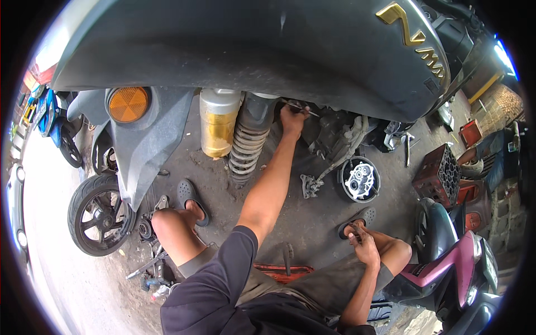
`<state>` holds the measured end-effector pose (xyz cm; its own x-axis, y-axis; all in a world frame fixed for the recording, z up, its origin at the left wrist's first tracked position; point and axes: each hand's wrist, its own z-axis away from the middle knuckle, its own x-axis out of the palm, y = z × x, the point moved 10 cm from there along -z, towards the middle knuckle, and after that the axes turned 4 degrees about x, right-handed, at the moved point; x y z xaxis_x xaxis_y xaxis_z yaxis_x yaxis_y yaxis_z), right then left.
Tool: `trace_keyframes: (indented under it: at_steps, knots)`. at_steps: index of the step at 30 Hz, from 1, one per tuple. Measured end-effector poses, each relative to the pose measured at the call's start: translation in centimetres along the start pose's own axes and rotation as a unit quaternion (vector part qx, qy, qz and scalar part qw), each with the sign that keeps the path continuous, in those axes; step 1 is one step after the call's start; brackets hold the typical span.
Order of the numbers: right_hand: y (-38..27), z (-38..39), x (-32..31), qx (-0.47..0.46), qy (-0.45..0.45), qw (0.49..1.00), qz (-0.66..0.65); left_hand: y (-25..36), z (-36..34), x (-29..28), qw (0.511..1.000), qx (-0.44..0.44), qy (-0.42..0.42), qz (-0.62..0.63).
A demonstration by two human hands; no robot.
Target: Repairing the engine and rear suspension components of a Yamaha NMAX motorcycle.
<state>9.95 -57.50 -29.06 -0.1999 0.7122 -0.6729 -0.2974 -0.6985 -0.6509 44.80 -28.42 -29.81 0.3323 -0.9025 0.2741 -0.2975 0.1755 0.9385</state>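
Observation:
My left hand [293, 119] reaches up beneath the dark body panel [240, 56] of a motorcycle. Its fingers are closed round a thin metal tool [312, 113], whose exact kind I cannot make out. Just left of that hand stand a coil-spring shock absorber [246, 148] and its gold-and-silver canister [216, 125]. My right hand [365, 248] is above my right knee with its fingers curled together. Whether something small is pinched in them is too unclear to tell. Right of my left hand, under the panel, hang grimy metal engine-side parts [349, 139].
A dark tub [377, 187] with a pale metal casing [360, 180] stands on the floor. Left are a loose wheel [100, 215] and an orange reflector [128, 104] on the fender. Right are a red crate [438, 176] and a pink-and-black scooter [446, 262].

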Motion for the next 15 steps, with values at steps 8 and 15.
trace_keyframes:
  at_steps: [8,15]
  knots:
    - [1.5,0.5,-0.5,0.006,0.009,1.000,0.000,2.6,0.3,-0.1,0.927,0.167,0.035,-0.335]
    - [1.1,0.2,-0.3,0.025,0.007,1.000,-0.008,-0.7,1.2,1.6,0.980,-0.036,0.016,0.194]
